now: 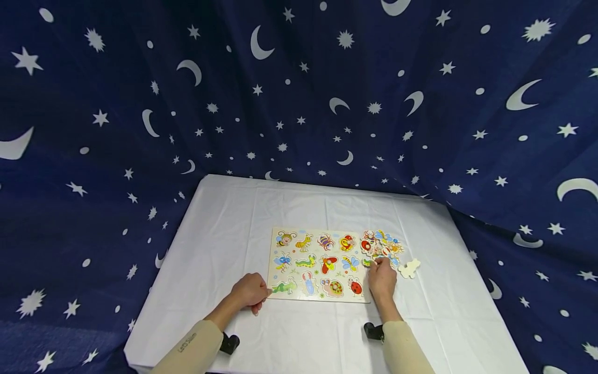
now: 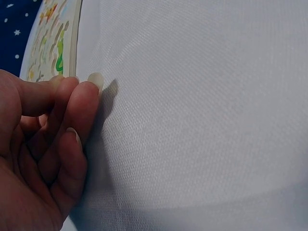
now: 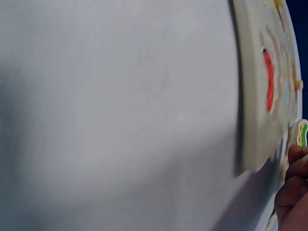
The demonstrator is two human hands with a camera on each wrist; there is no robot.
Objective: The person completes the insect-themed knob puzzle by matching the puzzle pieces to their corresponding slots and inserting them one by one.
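Over white cloth, the right hand pinches a green piece.

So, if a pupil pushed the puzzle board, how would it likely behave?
The puzzle board would probably stay stiff, as it looks thick and straight-sided. It seems unlikely to roll or tip, since it lies flat on the white cloth. That cloth shows creases, so it might ruck up underneath.
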